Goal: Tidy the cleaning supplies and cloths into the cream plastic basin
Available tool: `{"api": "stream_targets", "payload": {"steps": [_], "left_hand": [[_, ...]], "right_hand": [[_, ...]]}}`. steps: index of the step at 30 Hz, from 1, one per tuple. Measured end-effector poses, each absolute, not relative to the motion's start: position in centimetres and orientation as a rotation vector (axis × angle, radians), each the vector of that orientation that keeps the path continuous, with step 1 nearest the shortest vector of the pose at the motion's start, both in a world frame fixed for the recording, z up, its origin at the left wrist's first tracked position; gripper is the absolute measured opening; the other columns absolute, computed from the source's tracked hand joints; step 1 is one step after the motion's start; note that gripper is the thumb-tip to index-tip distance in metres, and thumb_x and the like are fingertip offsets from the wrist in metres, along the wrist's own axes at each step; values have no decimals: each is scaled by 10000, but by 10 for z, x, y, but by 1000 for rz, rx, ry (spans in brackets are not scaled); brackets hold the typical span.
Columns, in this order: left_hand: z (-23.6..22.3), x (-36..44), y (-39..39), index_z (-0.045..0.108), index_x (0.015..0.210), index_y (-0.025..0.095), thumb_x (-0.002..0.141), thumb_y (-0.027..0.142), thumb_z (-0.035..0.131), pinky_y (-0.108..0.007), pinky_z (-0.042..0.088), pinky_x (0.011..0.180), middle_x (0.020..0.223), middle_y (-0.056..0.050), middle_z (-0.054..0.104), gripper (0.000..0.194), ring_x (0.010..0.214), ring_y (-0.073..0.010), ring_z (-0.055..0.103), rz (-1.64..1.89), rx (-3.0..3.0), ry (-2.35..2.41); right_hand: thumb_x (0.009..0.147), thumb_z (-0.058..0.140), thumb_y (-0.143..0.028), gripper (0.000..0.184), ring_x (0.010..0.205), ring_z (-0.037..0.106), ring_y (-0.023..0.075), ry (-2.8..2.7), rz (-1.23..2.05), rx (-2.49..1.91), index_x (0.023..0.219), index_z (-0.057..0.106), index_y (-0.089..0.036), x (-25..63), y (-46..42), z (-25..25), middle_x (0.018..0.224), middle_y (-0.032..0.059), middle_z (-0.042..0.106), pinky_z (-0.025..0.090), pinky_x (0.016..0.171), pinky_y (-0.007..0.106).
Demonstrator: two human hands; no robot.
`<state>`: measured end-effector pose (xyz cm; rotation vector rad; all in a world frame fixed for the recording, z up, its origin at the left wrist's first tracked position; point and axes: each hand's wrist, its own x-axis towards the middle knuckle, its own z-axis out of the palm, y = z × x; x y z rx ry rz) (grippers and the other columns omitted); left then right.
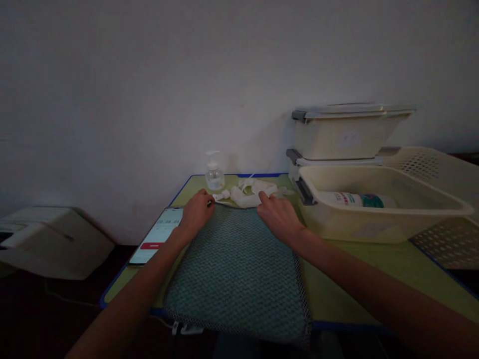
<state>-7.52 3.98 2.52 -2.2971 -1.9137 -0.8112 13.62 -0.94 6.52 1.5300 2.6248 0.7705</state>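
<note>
The cloth [239,269] lies flat in front of me on the green table [348,289], and its near edge pokes out past the table's blue rim. It is blue-green, with a dark trim. I think it is light and soft and a bit floppy, so it should bend easily and not break. The rough weave looks easy to grip. The trim at the far corners seems a good place to hold it.

My left hand [197,212] is closed, with the fingers pinching the cloth's far left corner. My right hand [279,217] pinches the far edge near the right corner, with the fingers curled in tight.

Left of the cloth is a phone [157,234] with a lit screen, partly under my left arm. Just past the cloth's far edge are some crumpled white things [245,197]; it is too dark to tell if they are paper or plastic. Behind them stands a pump bottle [214,178]. Right of the cloth is an open bin [348,227] with a white bottle [339,199] lying inside.
</note>
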Motion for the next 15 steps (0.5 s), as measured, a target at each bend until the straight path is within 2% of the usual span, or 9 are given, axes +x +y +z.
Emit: {"api": "stream_targets", "payload": {"steps": [5,8,10,15], "left_hand": [[13,-78,44,661,769,138,703,104,484,-359,470,765,843,-90,657,191,781,-229,625,-1006,-2274,-1989],[5,-78,44,638,819,127,724,93,459,-286,505,609,738,-61,669,206,593,-169,637,-1184,-2269,-2050],[2,-76,43,615,850,126,746,99,444,-238,499,528,734,-50,673,202,546,-141,634,-1319,-2256,-2071],[3,-71,41,583,796,138,740,131,512,-237,520,661,904,-62,671,92,716,-127,646,-1574,-2220,-1997]], "right_hand": [[838,400,-30,276,710,634,204,2542,685,1664,788,659,-110,131,13,55,872,126,613,477,557,276],[844,395,-40,275,717,638,203,2525,639,1712,819,656,-124,132,21,46,904,125,612,475,554,270],[851,381,-48,281,719,636,209,2518,620,1747,853,650,-129,134,26,42,926,132,607,471,542,273],[861,329,-49,305,703,629,213,2514,616,1819,919,620,-119,141,35,41,983,151,588,443,493,273]]}}
